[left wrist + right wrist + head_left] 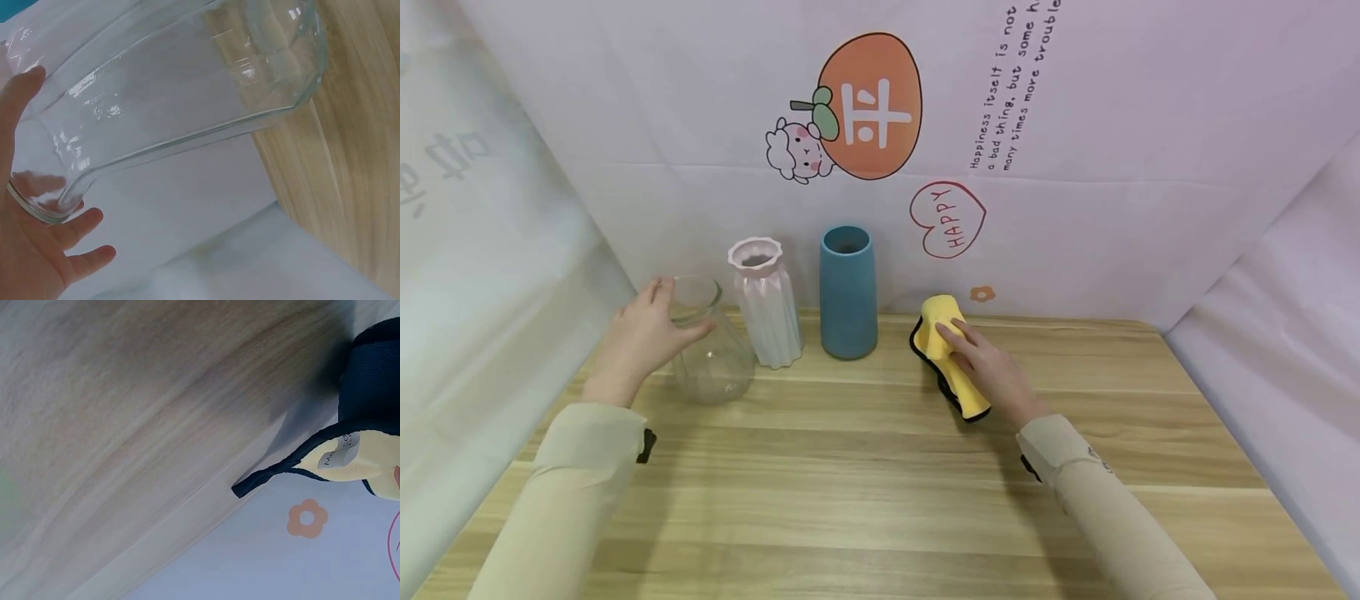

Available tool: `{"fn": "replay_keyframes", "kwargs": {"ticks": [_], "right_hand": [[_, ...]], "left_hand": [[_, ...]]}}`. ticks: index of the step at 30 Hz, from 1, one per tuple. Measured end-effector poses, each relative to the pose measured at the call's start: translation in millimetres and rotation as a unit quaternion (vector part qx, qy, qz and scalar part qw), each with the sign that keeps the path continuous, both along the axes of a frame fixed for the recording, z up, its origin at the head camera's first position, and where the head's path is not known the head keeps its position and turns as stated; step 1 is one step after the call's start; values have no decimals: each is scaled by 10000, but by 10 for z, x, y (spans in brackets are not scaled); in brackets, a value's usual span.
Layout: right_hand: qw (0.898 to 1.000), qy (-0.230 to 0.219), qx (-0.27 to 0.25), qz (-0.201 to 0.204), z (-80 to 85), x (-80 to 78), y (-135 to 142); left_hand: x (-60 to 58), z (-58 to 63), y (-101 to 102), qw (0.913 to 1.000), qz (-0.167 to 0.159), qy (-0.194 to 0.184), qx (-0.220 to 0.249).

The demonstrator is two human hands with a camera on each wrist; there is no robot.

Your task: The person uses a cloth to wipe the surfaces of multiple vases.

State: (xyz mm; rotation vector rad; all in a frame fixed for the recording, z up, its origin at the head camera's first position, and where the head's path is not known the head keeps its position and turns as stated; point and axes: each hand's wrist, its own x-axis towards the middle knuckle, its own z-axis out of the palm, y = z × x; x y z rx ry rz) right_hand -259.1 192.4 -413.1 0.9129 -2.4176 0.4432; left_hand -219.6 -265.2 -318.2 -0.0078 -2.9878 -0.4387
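Note:
A clear glass vase (713, 367) stands at the left of the table. My left hand (643, 332) holds it by the neck, thumb on the near side and fingers at the rim; through the glass in the left wrist view, part of a finger shows, while two other fingers of the left hand (37, 250) stick out past the rim. At the right, my right hand (992, 367) pinches a yellow cloth (942, 321) with black edging. Its dark other side and a small label on the cloth (359, 464) appear in the right wrist view; the right thumb is hidden.
Between the hands, at the back of the table, stand a ribbed white-pink vase (769, 321) and a smooth blue vase (848, 300). The wood-grain table (820, 483) ends at a white printed backdrop (1075, 242), with white cloth walls on both sides.

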Motion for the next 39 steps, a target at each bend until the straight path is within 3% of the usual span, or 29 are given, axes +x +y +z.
{"fn": "replay_keyframes", "kwargs": {"ticks": [7,17,39], "right_hand": [[10000,16,51,8,1,-12,8],[9988,-385,-67,-291,32,-5,22],[9958,-552,-165,-706,90,33,47]], "left_hand": [[-89,-2,27,9998,144,153,19],[-184,-10,74,9984,328,457,26],[-299,-62,42,9961,618,622,136]]}}
